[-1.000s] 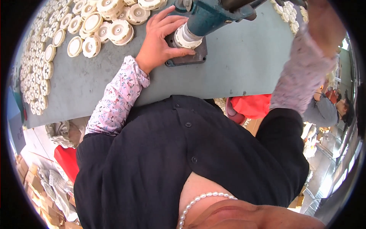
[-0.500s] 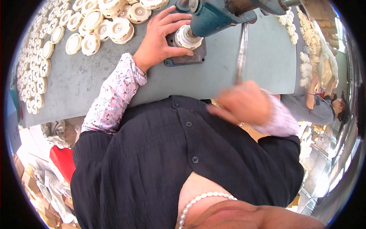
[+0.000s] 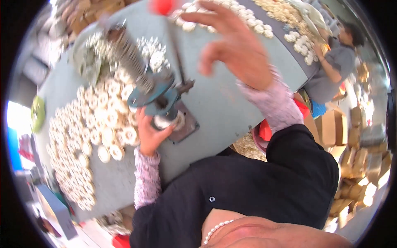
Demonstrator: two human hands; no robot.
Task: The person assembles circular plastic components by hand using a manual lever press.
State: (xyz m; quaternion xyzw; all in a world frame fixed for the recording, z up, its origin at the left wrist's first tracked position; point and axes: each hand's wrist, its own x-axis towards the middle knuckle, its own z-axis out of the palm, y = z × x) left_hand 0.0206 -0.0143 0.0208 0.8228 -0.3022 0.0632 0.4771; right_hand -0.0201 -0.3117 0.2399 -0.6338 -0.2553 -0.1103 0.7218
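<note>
My left hand (image 3: 149,131) has its thumb and fingers around a white round plastic part (image 3: 163,122) on the base plate (image 3: 187,124) of a teal hand press (image 3: 155,99). The press head partly hides that part. Up and to the right, my right hand (image 3: 237,47) is blurred, its fingers apart and nothing in them. Nearest to it is the press lever (image 3: 177,51), a metal rod with a red knob (image 3: 163,5), standing apart from the fingers.
Many white plastic rings (image 3: 108,118) cover the table's left side. More white parts (image 3: 252,20) lie at the far edge. Another person (image 3: 335,60) sits at the right beside further parts. Cardboard boxes (image 3: 333,126) and a red bag (image 3: 302,108) are at the right.
The lever has swung up, away from my body. My right hand has risen from low beside my body. My left hand stays at the part, while the whole view has shifted.
</note>
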